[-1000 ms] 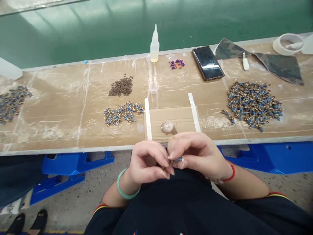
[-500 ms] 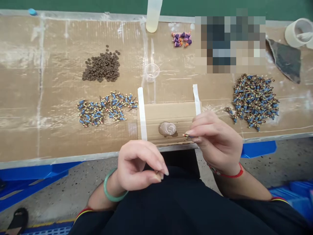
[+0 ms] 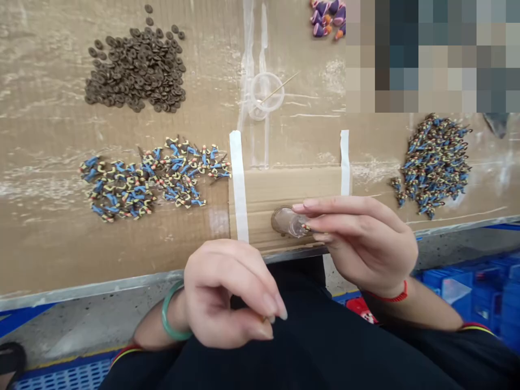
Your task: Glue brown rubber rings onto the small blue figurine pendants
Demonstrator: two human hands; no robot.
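My right hand [image 3: 361,238] pinches a tiny blue-and-gold part [image 3: 306,228] between thumb and fingertips. The part's tip is at the mouth of a small clear jar [image 3: 286,222], which rests on a taped cardboard piece [image 3: 284,189]. My left hand [image 3: 227,295] hangs over my lap, below the table's edge, its fingers pinched on a small brownish piece that is mostly hidden. Loose blue-and-gold parts lie in a spread heap [image 3: 150,179] to the left and a denser heap [image 3: 434,165] to the right. Small brown rings [image 3: 136,70] form a pile farther back.
A clear plastic cup [image 3: 264,93] with a thin stick stands behind the cardboard. Purple-and-orange pieces [image 3: 327,19] lie at the top edge. A pixelated patch covers the top right. Blue crates [image 3: 467,292] stand on the floor at lower right.
The view has tipped down closer to the tabletop. My right hand has moved left to the jar's mouth with the part, and my left hand has dropped lower toward my lap.
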